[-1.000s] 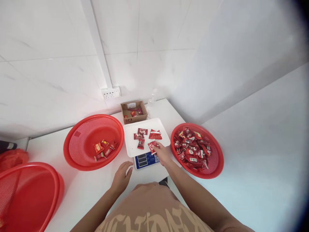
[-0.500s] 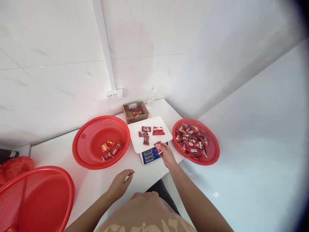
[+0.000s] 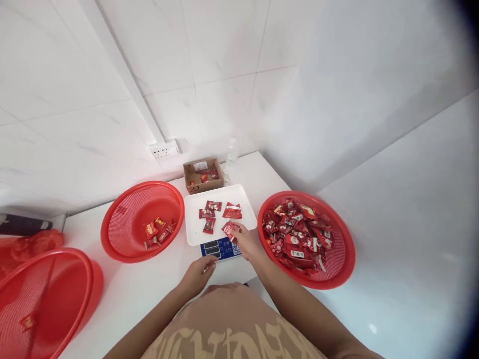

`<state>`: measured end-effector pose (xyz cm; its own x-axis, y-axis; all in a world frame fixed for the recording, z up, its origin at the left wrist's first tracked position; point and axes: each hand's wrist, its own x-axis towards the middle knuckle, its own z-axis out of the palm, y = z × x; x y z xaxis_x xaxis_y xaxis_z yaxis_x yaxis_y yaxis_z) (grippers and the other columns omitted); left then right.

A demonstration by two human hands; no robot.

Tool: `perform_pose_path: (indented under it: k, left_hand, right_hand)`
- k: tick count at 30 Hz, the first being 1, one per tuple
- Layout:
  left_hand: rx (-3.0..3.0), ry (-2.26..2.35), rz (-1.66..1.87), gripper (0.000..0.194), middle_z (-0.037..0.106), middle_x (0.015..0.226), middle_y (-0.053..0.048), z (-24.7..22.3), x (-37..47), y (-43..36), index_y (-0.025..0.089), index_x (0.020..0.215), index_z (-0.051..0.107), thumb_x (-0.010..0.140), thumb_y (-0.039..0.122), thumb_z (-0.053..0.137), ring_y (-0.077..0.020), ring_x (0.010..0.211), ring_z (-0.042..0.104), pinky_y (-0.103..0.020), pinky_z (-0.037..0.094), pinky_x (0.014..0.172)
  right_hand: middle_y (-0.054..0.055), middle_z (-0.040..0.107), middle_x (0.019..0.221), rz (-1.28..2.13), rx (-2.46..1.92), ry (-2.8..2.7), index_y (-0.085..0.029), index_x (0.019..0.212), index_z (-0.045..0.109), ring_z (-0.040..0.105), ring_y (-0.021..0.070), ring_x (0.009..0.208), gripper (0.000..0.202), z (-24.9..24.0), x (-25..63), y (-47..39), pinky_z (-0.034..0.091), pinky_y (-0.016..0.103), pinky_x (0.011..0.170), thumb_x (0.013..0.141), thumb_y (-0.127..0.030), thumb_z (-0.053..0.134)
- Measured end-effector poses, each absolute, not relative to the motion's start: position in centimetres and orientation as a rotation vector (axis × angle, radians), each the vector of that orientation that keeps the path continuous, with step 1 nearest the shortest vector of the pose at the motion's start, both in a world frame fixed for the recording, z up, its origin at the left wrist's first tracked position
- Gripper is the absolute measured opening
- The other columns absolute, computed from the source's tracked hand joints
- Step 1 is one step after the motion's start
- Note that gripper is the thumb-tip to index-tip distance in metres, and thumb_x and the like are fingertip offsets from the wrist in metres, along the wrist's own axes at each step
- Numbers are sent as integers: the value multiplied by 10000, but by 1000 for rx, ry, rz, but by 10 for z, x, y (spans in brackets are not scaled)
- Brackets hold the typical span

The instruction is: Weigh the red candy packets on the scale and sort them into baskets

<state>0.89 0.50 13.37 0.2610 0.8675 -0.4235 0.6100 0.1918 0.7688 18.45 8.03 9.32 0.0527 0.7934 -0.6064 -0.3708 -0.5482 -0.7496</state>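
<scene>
Between the thumb and fingers of my right hand is a small red snack packet, at the front right edge of the white weighing tray. On that tray lie several other red packets, among them a larger one with a pale band and a small dark red one. The tray tops a digital scale with a blue panel, partly covered by my right hand. My left hand is just in front of the scale, its fingers loosely bent, the thumb apart, and nothing visible in it.
At the right, a red basket is heaped with red packets. Another red basket at left holds several packets, and a third stands nearer. Behind the scale are a cardboard box with packets and a clear bottle.
My right hand has brought the packet from over the scale's panel to the tray's front edge. My left hand has come closer to the scale. The camera view has shifted.
</scene>
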Motion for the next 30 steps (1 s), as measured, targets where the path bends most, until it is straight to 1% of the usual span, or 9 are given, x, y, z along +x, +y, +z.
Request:
perform_pose_path:
  k: [4, 9, 12, 15, 17, 20, 23, 26, 30]
  left_hand:
    - [1438, 1495, 364, 294, 685, 983, -54, 132, 39, 7, 218, 1007, 627, 800, 327, 450, -194, 890, 619, -327, 473, 807]
    - [1390, 1515, 347, 271, 689, 916, -51, 135, 55, 6, 212, 982, 632, 788, 313, 471, -196, 857, 623, -330, 474, 783]
    - [1316, 1542, 398, 253, 683, 940, -47, 139, 61, 15, 218, 972, 623, 769, 300, 497, -198, 884, 613, -337, 457, 814]
    - [1130, 1564, 498, 185, 665, 908, -33, 141, 65, 27, 215, 892, 592, 725, 286, 553, -197, 885, 597, -351, 437, 848]
    - [1004, 1560, 547, 174, 649, 886, -27, 140, 66, 35, 208, 861, 549, 708, 285, 579, -188, 862, 590, -357, 438, 845]
    - [886, 1514, 560, 222, 631, 994, -54, 139, 62, 45, 198, 893, 495, 728, 321, 580, -176, 900, 589, -344, 457, 832]
    - [753, 1444, 556, 316, 607, 1099, -105, 135, 55, 53, 187, 964, 474, 761, 414, 560, -182, 952, 599, -341, 477, 822]
    - [651, 1364, 554, 439, 603, 1130, -130, 129, 49, 60, 181, 1044, 490, 763, 512, 552, -193, 967, 612, -344, 482, 825]
    - [575, 1307, 601, 514, 626, 1086, -115, 123, 51, 66, 171, 1017, 540, 723, 592, 570, -189, 924, 621, -333, 478, 816]
  right_hand:
    - [7, 663, 865, 1759, -1420, -513, -235, 949, 588, 605, 141, 688, 368, 93, 196, 83, 452, 245, 570, 587, -210, 653]
    - [0, 657, 842, 1786, -1417, -578, -236, 985, 590, 598, 139, 693, 391, 95, 199, 90, 449, 241, 577, 599, -187, 618]
    - [3, 664, 869, 1793, -1404, -605, -237, 996, 592, 601, 142, 719, 408, 97, 198, 92, 447, 239, 593, 593, -183, 618]
    - [8, 672, 879, 1801, -1393, -583, -233, 999, 587, 604, 147, 731, 416, 98, 198, 93, 448, 244, 598, 587, -188, 624]
    - [14, 673, 885, 1783, -1387, -544, -226, 1003, 581, 607, 154, 746, 423, 98, 197, 92, 456, 250, 604, 584, -192, 628]
    - [25, 666, 916, 1756, -1351, -489, -217, 1010, 569, 613, 163, 780, 441, 100, 194, 92, 476, 267, 644, 576, -197, 644]
    - [28, 659, 910, 1736, -1335, -452, -216, 1009, 564, 617, 167, 794, 446, 100, 189, 89, 487, 285, 690, 574, -212, 662]
    - [22, 653, 876, 1707, -1345, -446, -223, 994, 560, 620, 171, 786, 423, 100, 183, 83, 491, 293, 694, 584, -224, 666]
    - [15, 644, 878, 1696, -1394, -459, -240, 974, 562, 618, 173, 794, 416, 101, 180, 73, 497, 291, 679, 578, -225, 687]
